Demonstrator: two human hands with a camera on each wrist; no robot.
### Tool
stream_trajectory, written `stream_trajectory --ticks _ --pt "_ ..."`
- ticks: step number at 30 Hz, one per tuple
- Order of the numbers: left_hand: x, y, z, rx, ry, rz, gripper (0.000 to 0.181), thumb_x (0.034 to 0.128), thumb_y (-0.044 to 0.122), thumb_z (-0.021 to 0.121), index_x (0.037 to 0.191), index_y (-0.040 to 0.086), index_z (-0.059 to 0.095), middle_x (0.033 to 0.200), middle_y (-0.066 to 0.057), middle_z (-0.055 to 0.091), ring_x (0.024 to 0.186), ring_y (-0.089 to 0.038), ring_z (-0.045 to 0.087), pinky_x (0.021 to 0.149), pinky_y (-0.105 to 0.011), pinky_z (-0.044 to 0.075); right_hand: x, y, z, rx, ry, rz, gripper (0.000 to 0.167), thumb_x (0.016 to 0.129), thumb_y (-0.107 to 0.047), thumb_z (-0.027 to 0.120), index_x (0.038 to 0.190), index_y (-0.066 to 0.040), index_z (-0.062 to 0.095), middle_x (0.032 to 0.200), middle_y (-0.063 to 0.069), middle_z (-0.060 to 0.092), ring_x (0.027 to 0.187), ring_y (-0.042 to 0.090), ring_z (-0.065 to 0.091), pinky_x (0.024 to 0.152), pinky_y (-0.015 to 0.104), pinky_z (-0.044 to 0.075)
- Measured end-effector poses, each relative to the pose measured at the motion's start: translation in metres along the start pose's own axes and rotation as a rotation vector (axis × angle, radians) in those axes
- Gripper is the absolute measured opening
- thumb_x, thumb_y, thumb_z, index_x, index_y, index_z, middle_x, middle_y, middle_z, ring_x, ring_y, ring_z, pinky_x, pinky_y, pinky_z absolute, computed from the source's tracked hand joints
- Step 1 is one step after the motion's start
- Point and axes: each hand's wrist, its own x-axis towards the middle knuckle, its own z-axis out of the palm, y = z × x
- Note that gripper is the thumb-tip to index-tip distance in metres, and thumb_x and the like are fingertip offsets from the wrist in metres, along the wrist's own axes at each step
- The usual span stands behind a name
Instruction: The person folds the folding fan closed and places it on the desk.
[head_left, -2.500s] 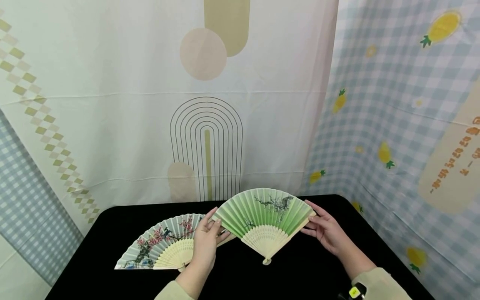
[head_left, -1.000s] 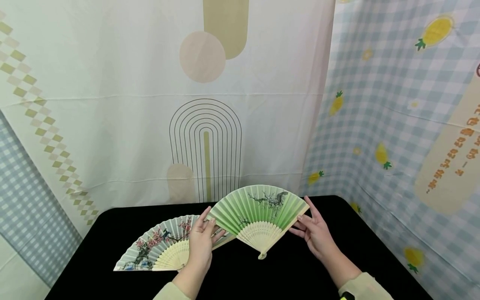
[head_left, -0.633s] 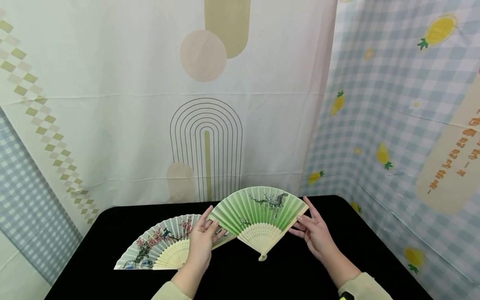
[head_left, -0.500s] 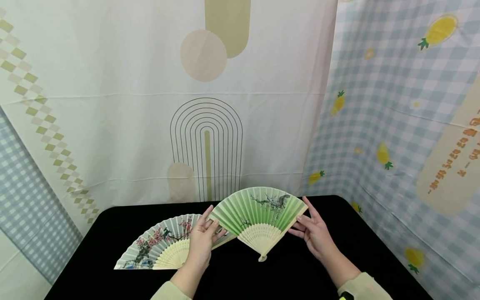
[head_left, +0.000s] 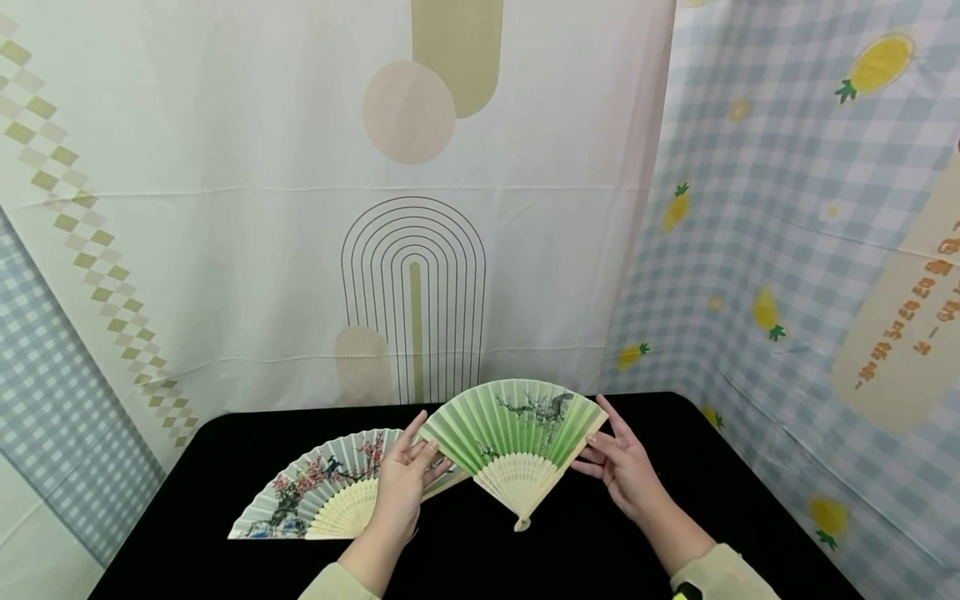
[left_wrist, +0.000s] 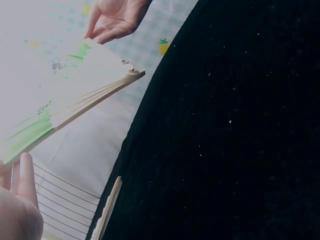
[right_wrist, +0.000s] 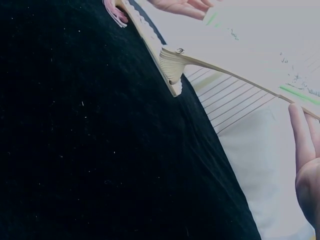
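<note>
Pinching the green fan [head_left: 517,429] by opposite edges: both hands [head_left: 401,483] [head_left: 633,477], fingers [head_left: 615,420] loosely splayed, contact behind it unclear.

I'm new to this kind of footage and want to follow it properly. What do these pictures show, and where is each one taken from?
No machine is at work here, just a person, whose left hand and right hand are bare. The large picture comes from a camera worn on the head, looking forward and down. The two smaller ones come from a camera on each wrist, so they look tilted; bright light washes out much of the fan there.

Held up between the two hands is a spread green fan, gripped near its side edges. On the black surface lies a second spread fan, the blossom fan, painted with pink flowers; the left hand and forearm hide part of it in the head view.
</note>
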Motion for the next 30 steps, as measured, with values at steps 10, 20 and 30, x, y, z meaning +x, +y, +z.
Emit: stream_trajectory --ticks 10,20,30 --pt "-0.001 -0.001 -0.001 0.029 -0.024 0.055 0.060 0.0992 0.010 0.061 0.154 0.010 0.037 0.128 -0.026 0.061 0.107 -0.024 0.067 0.087 -0.037 0.057 0.003 0.004 0.002 -0.012 0.006 0.022 0.078 0.102 0.000 0.049 0.161 -0.029 0.007 0.118 0.004 0.071 0.099 0.024 0.071 0.084 0.046 0.058" --pt "-0.002 0.001 0.001 0.044 -0.008 0.036 0.058 0.0990 0.006 0.060 0.153 0.013 0.040 0.124 -0.025 0.063 0.103 -0.022 0.069 0.086 -0.037 0.058 0.003 0.004 0.009 -0.034 0.046 0.040 0.079 0.101 0.002 0.049 0.161 -0.031 0.010 0.117 0.004 0.071 0.098 0.025 0.071 0.083 0.047 0.058" --pt "-0.003 0.000 0.001 0.024 0.010 0.042 0.057 0.0981 0.004 0.061 0.151 0.011 0.042 0.115 -0.021 0.067 0.096 -0.018 0.069 0.085 -0.037 0.058 0.003 0.005 0.014 -0.030 0.106 0.045 0.072 0.103 -0.006 0.052 0.160 -0.032 0.015 0.111 0.002 0.073 0.093 0.023 0.072 0.083 0.046 0.059"
